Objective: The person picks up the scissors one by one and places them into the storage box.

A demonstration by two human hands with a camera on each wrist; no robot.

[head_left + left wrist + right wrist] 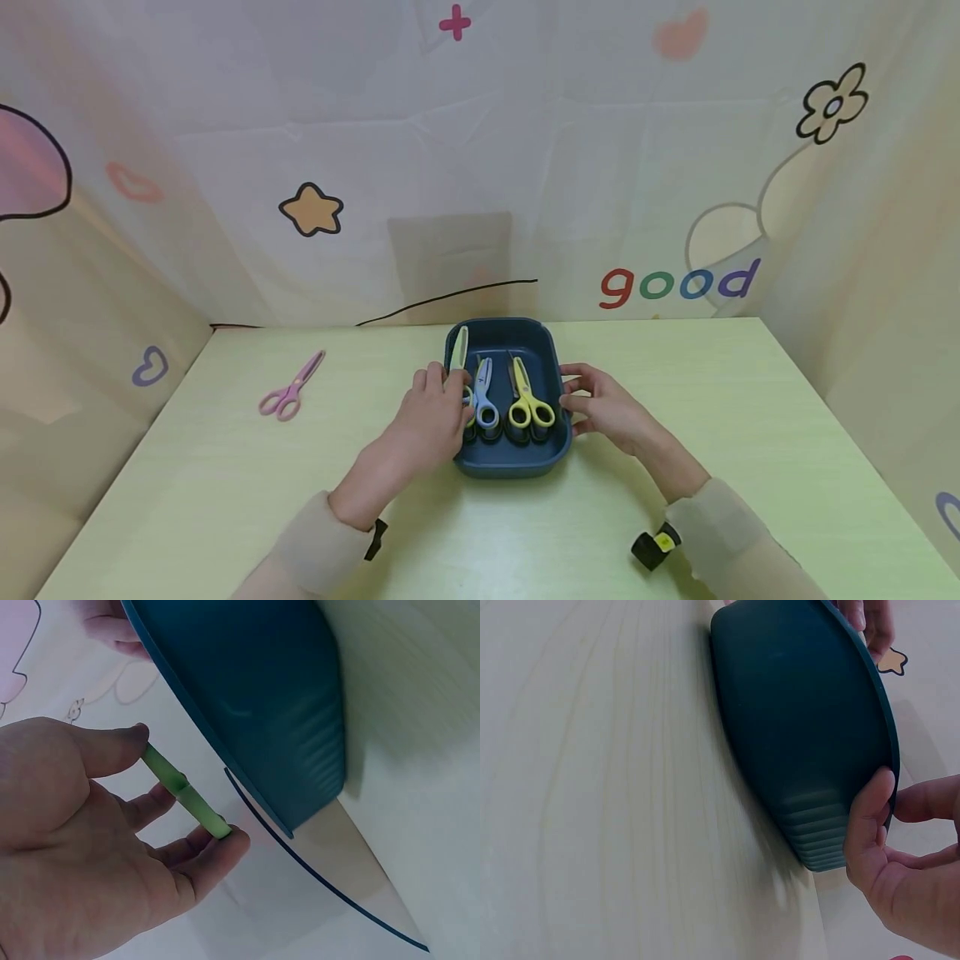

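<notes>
A dark blue tray [513, 468] stands at the middle of the table. My left hand [431, 412] is over its left rim and pinches a pair of light green scissors [187, 795] by the handles between thumb and fingers. In the head view their pale blade end [460, 346] points away from me, and the fingers partly hide the handles. My right hand [606, 406] grips the tray's right rim, thumb and fingers on either side of the wall in the right wrist view. Inside the tray lie blue scissors [485, 396] and yellow scissors [528, 400], handles toward me.
Pink scissors [292, 387] lie on the table to the left, apart from the tray. The pale wood table [720, 417] runs back to a hanging printed cloth [600, 183], which also encloses both sides.
</notes>
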